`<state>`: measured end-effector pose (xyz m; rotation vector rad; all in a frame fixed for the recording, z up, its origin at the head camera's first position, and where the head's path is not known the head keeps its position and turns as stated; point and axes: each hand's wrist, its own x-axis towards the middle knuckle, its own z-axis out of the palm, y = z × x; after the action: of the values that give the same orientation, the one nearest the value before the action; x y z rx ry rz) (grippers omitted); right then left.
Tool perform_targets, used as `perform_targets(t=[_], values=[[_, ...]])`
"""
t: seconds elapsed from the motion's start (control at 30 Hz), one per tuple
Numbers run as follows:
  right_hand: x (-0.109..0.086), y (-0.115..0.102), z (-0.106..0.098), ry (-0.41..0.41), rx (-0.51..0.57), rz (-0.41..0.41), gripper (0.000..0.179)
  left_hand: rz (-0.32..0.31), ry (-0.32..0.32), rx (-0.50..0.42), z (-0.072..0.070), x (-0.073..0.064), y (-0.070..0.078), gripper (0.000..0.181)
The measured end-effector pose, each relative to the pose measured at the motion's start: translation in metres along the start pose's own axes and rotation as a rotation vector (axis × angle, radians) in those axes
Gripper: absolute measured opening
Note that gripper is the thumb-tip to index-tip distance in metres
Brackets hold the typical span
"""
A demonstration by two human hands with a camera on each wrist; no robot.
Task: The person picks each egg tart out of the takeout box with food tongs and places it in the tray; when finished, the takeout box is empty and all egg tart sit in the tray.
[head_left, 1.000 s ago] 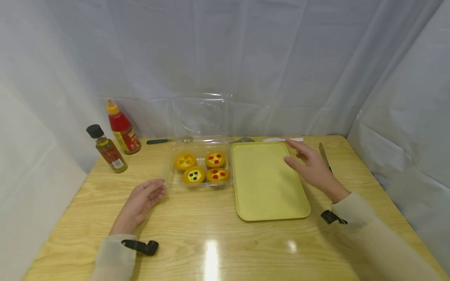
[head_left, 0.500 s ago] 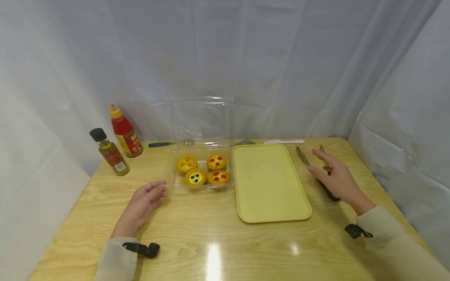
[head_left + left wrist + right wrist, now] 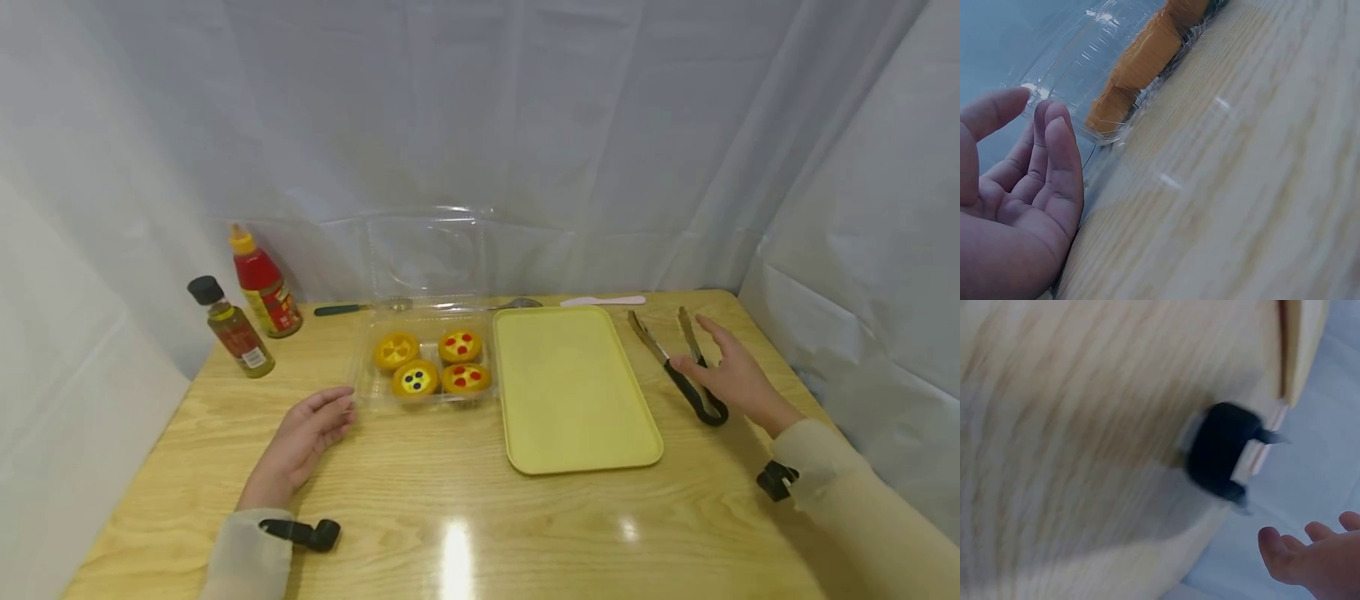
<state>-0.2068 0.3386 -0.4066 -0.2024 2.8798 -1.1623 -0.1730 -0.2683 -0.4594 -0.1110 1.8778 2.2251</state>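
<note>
Hovering above a pair of black-handled tongs (image 3: pixel 684 387), the right hand (image 3: pixel 731 375) is seen with its thumb and fingers spread wide and nothing held between them; whether the tongs are touched by the thumb cannot be told. The tongs are laid on a wood-grain table (image 3: pixel 420 517), their arms splayed, to the right of a yellow tray (image 3: pixel 577 392). The left hand (image 3: pixel 311 429) is rested near the table's other side, fingers loosely bent and gripping nothing, its tips beside the near left corner of a clear plastic container (image 3: pixel 363 371); contact there cannot be made out. The container is set just left of the tray with its lid (image 3: pixel 423 250) raised, and four tarts (image 3: pixel 416 379) are held inside, two of them dotted with red. A pink knife (image 3: pixel 602 300) is placed behind the tray, and a red bottle (image 3: pixel 258 273) and a black-capped bottle (image 3: pixel 236 337) are stood at far left.
</note>
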Motion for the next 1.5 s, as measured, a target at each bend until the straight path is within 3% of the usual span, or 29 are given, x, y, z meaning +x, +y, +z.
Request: perform_targets(t=[0.27, 0.47, 0.67, 1.0, 1.5], values=[[0.015, 0.022, 0.009, -0.135, -0.01, 0.04, 0.11, -0.006, 0.018, -0.024, -0.001, 0.001, -0.002, 0.038], [0.016, 0.03, 0.015, -0.168, 0.023, 0.091, 0.116, 0.002, 0.014, -0.032, -0.002, 0.002, -0.004, 0.034], [0.015, 0.039, 0.019, -0.187, -0.057, 0.07, 0.118, 0.013, 0.001, -0.025, -0.003, 0.002, -0.004, 0.031], [0.016, 0.04, 0.023, -0.179, -0.03, 0.015, 0.097, 0.031, -0.006, -0.015, -0.004, 0.001, -0.004, 0.033], [0.005, 0.035, 0.015, -0.116, -0.102, -0.015, 0.092, 0.003, 0.006, -0.002, -0.003, 0.003, -0.005, 0.048]])
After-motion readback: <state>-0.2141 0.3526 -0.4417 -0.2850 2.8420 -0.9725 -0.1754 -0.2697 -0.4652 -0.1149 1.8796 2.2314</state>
